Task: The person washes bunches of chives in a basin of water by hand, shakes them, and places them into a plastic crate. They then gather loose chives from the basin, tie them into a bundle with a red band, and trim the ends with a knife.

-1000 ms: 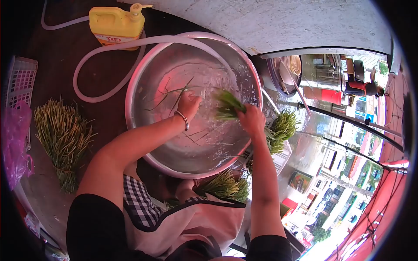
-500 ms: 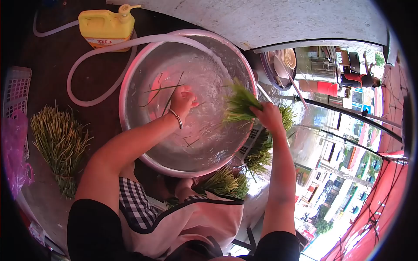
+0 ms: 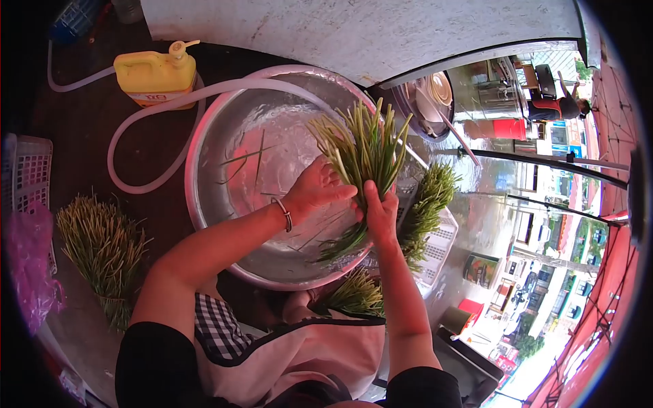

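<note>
Turned and brought closer to the left hand (image 3: pixel 318 188) since the earlier frame, the green bunch (image 3: pixel 365 153) is gripped in the right hand (image 3: pixel 381 212) over the metal basin (image 3: pixel 193 163). The left hand, partly open, seems to touch the bunch. Loose stems (image 3: pixel 260 158) lie in the basin.

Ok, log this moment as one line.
right hand: gripping green stalks | left hand: open beside stalks | metal basin: beneath | hose: over rim
</note>
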A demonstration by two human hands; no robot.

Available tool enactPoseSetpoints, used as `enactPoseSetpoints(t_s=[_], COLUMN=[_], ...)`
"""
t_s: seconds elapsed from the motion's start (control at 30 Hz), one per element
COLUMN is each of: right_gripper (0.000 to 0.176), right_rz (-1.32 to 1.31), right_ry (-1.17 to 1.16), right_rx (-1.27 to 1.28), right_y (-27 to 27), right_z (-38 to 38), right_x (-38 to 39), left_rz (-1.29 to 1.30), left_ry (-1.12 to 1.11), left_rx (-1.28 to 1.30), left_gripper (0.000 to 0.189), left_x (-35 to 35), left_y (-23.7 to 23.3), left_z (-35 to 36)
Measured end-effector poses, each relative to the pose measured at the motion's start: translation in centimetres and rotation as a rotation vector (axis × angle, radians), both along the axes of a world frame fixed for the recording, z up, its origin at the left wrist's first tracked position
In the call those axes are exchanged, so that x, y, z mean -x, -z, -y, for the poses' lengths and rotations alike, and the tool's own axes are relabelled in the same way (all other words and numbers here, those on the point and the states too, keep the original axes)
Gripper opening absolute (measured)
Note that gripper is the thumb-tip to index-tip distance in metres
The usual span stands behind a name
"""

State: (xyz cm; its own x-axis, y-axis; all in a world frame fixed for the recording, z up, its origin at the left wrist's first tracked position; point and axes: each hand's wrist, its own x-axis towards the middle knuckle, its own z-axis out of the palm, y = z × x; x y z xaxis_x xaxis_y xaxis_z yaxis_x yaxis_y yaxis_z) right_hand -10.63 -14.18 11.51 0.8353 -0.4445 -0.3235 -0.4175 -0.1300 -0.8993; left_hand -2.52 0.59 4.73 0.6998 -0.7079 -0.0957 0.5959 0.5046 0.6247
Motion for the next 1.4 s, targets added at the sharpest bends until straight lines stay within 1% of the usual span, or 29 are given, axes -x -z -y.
enactPoseSetpoints(t_s=[0.07, 0.1, 0.2, 0.23, 0.27, 0.33, 0.37, 0.47, 0.5, 0.6, 0.63, 0.7, 0.73, 0.8, 0.83, 0.9, 0.93, 0.97, 1.03, 1.07, 1.1, 1.2, 1.23, 1.27, 1.33, 1.37, 1.4], right_gripper=[0.040, 0.044, 0.049, 0.054, 0.055, 0.056, 0.055, 0.055, 0.048, 0.040, 0.039, 0.042, 0.043, 0.046, 0.044, 0.044, 0.045, 0.044, 0.043, 0.042, 0.042, 0.041, 0.041, 0.041, 0.041, 0.041, 0.040], right_rz=[0.045, 0.009, 0.025, -0.002, -0.030, -0.079, -0.134, -0.146, -0.253, 0.103, 0.179, 0.314, 0.283, 0.220, 0.237, 0.203, 0.188, 0.139, 0.032, 0.037, 0.042, 0.046, 0.049, 0.066, 0.093, 0.104, 0.114], right_ry=[-0.078, -0.140, -0.245, -0.295, -0.357, -0.480, -0.524, -0.640, -0.706, -0.545, -0.497, -0.379, -0.273, -0.069, -0.091, -0.215, -0.276, -0.271, -0.260, -0.245, -0.229, -0.170, -0.152, -0.152, -0.157, -0.131, -0.105], right_rx=[-0.071, -0.136, -0.296, -0.381, -0.416, -0.484, -0.516, -0.521, -0.583, 0.022, 0.228, 0.638, 0.647, 0.655, 0.647, 0.673, 0.690, 0.734, 0.821, 0.797, 0.772, 0.731, 0.725, 0.720, 0.721, 0.719, 0.705], right_y=[1.0, 1.5, 1.9, 2.2, 2.3, 2.4, 2.0, 3.0, 2.0, 0.7, 1.3, 3.3, 4.4, 6.7, 7.7, 8.8, 9.2, 9.6, 10.4, 10.5, 10.4, 11.2, 11.4, 11.3, 10.9, 10.9, 10.9], right_z=[-1.3, -1.3, -1.5, -0.7, -0.3, 0.2, 0.5, 2.0, 2.8, 2.9, 3.7, 5.5, 6.0, 6.3, 5.8, 3.3, 2.3, 1.6, 0.9, 1.0, 1.3, 1.4, 1.4, 1.3, 1.6, 1.9, 1.8], right_x=[0.4, 0.7, 0.7, 0.7, 0.6, 0.2, -0.1, -0.8, -1.9, -3.4, -3.4, -2.5, -1.6, 0.3, 1.2, 3.1, 3.8, 4.3, 5.3, 5.6, 5.8, 6.3, 6.4, 6.4, 6.5, 6.7, 6.8], left_rz=[-0.097, -0.116, -0.247, -0.252, -0.257, -0.192, -0.211, -0.006, 0.150, 0.311, 0.438, 0.527, 0.576, 0.667, 0.709, 0.869, 0.953, 0.944, 1.051, 1.103, 0.887, 0.728, 0.906, 0.941, 1.002, 0.875, 0.940], left_ry=[0.138, 0.114, 0.226, 0.200, 0.175, 0.113, 0.126, 0.157, 0.198, 0.013, -0.050, -0.185, -0.255, -0.420, -0.503, -0.515, -0.522, -0.510, -0.499, -0.496, -0.500, -0.471, -0.352, -0.342, -0.326, -0.377, -0.392], left_rx=[0.021, 0.044, 0.149, 0.148, 0.147, 0.120, 0.159, 0.111, -0.029, -0.194, -0.252, -0.430, -0.517, -0.584, -0.618, -0.804, -0.891, -0.862, -0.915, -0.938, -0.799, -0.653, -0.835, -0.856, -0.887, -0.702, -0.709], left_gripper=[0.046, 0.038, 0.037, 0.039, 0.040, 0.037, 0.045, 0.059, 0.044, 0.025, 0.013, 0.010, 0.009, 0.009, 0.008, 0.011, 0.012, 0.016, 0.016, 0.016, 0.014, 0.011, 0.010, 0.011, 0.012, 0.013, 0.013], left_x=[-1.4, -1.7, -2.6, -2.6, -2.7, -3.1, -3.3, -4.2, -5.0, -5.6, -5.8, -6.7, -7.2, -7.7, -7.7, -7.3, -7.3, -6.9, -6.8, -6.8, -6.7, -7.5, -8.1, -8.5, -8.2, -8.2, -7.8], left_y=[-1.4, -1.3, 0.0, 0.1, 0.2, -1.6, -2.3, -3.7, -4.7, -4.6, -4.8, -2.3, -0.5, 2.8, 4.6, 9.0, 10.1, 11.2, 12.3, 12.8, 10.5, 7.7, 8.3, 8.9, 7.2, 6.3, 5.8], left_z=[-0.6, -0.5, -1.2, -1.3, -1.3, -1.6, -1.7, -1.7, -2.0, -1.2, -1.2, -1.4, -1.4, -1.5, -1.7, -1.9, -1.8, -1.6, -1.5, -1.3, -0.6, -0.5, -1.1, -1.3, -0.1, 0.3, 0.5])
